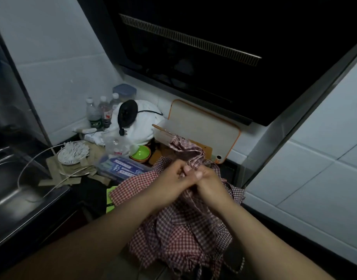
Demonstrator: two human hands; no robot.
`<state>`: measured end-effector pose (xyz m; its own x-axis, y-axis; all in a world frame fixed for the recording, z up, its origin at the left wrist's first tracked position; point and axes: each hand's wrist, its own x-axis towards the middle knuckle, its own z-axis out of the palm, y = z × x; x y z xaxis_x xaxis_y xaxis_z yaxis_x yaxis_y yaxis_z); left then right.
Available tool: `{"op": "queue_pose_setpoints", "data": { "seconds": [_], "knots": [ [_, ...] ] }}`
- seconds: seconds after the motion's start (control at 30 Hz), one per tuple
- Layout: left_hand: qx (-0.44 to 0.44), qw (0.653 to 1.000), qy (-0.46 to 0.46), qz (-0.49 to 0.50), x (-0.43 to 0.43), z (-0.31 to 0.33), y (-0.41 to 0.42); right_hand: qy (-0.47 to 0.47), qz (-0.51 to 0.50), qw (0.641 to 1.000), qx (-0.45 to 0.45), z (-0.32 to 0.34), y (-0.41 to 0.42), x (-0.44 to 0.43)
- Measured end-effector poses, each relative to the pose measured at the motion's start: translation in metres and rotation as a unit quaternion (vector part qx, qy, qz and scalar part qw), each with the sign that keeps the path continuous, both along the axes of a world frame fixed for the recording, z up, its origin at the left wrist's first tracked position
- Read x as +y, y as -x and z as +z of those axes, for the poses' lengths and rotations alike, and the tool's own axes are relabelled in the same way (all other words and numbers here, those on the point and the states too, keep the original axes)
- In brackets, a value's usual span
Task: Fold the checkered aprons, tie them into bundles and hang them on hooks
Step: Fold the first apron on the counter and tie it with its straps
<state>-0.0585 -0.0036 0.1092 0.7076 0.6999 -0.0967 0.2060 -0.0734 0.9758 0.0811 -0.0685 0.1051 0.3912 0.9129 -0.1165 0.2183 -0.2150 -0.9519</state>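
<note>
Just in front of the cutting board (204,126), left hand (171,178) and right hand (209,179) pinch the bunched checkered apron (179,229) together; best to cinch the knot snugly with the folds gathered.

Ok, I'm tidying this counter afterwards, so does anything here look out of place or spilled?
Loose cotton swabs lie heaped on a plate beside the sink, and a black round base is propped on edge against white cloth, its plug dangling. The left hand and right hand grip the bunched checkered apron.
</note>
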Motion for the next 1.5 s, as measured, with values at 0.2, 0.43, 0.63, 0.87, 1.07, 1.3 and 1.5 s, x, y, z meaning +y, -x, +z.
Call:
{"op": "queue_pose_setpoints", "data": {
  "seconds": [0.2, 0.43, 0.63, 0.87, 1.07, 1.3, 1.5],
  "knots": [
    [-0.034, 0.994, -0.009, -0.102, -0.019, 0.012, 0.007, 0.04, 0.081, 0.995, 0.033, 0.025, -0.011, -0.02],
    [0.011, 0.995, -0.013, 0.095, -0.02, 0.013, 0.002, 0.047, 0.096, 0.957, -0.27, 0.062, -0.05, -0.065],
    [-0.179, 0.932, 0.257, 0.179, -0.1, 0.081, -0.02, -0.067, 0.082, 0.918, -0.381, 0.085, -0.066, -0.135],
    [-0.073, 0.982, 0.103, 0.137, -0.184, 0.099, -0.052, -0.125, 0.191, 0.85, -0.474, 0.089, -0.037, -0.202],
    [-0.053, 0.992, 0.053, 0.106, -0.206, 0.124, -0.023, -0.13, 0.023, 0.99, -0.04, 0.106, -0.044, -0.229],
    [-0.057, 0.991, 0.083, 0.088, -0.235, 0.097, 0.015, -0.067, 0.061, 0.986, 0.139, 0.077, 0.023, -0.251],
    [-0.06, 0.997, 0.055, 0.003, -0.242, 0.128, 0.069, -0.143, -0.072, 0.98, -0.122, 0.095, 0.032, -0.267]
  ]
}}
